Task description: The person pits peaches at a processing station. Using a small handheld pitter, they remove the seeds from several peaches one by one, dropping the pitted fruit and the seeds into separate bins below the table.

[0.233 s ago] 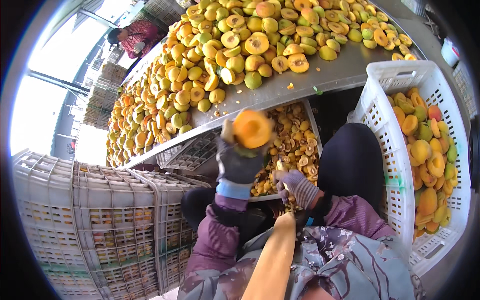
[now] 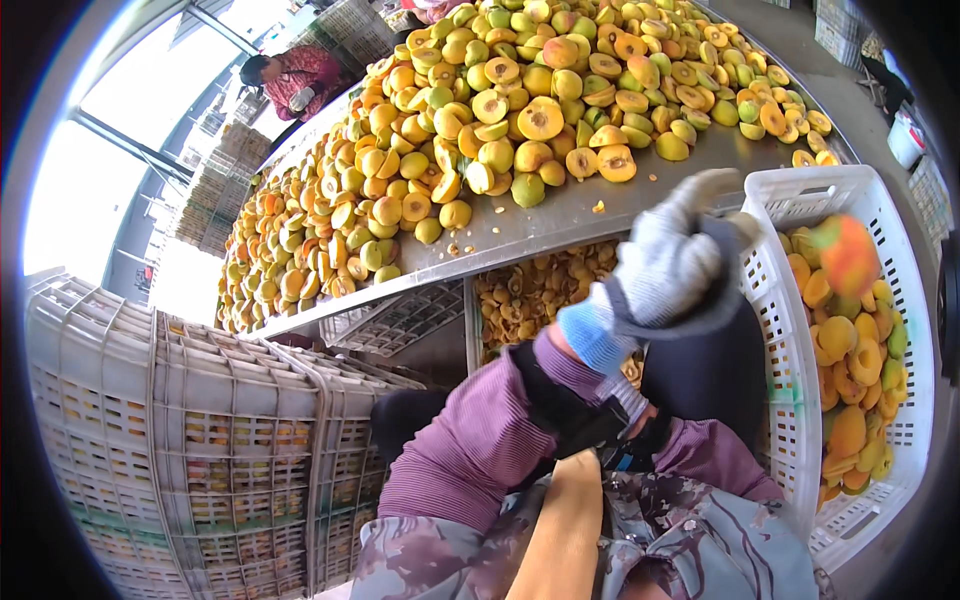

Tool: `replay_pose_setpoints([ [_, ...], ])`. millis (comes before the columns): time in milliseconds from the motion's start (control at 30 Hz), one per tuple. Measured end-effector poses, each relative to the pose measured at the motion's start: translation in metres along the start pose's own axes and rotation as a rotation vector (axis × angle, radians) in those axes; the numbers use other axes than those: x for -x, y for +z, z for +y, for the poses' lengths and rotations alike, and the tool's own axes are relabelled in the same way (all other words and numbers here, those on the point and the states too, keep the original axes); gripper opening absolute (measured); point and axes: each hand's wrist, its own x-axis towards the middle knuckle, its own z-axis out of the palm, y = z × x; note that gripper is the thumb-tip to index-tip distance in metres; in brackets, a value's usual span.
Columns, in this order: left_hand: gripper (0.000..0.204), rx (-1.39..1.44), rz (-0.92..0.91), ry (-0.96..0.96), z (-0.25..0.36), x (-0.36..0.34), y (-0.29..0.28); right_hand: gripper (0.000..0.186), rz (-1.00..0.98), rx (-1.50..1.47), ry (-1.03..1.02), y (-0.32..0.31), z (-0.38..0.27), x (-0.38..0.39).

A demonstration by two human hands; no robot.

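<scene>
My left hand (image 2: pixel 668 262), in a white and dark work glove with a blue cuff, is stretched across to the right, by the near rim of a white plastic crate (image 2: pixel 775 290). Its fingers are apart and nothing shows in them. A blurred orange-red peach half (image 2: pixel 848 255) is above the halved peaches (image 2: pixel 850 345) in that crate, apart from my hand. My right hand (image 2: pixel 628 398), in a striped glove, is low in front of me, mostly covered by my left arm. Its fingers and anything they hold are hidden.
A large heap of halved yellow peaches (image 2: pixel 480 110) covers much of the metal table (image 2: pixel 560 222). Below its edge, a crate holds pitted scraps (image 2: pixel 535 295). Stacked crates (image 2: pixel 230 440) stand at my left. Another person (image 2: pixel 300 80) sits at the far left.
My left hand has swung right from the middle toward the white crate and let go of the peach half. My left arm now covers most of my right hand.
</scene>
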Motion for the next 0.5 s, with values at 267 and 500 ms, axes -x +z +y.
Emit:
replay_pose_setpoints([
  [267, 0.054, -1.745, 0.095, -0.844, -0.012, 0.051, -0.267, 0.026, 0.061, -0.42, 0.034, 0.003, -0.008, -0.008],
  [500, 0.067, -1.962, -0.3, -1.061, -0.033, 0.03, -0.294, 0.03, 0.104, -0.412, 0.044, -0.003, -0.003, -0.014],
])
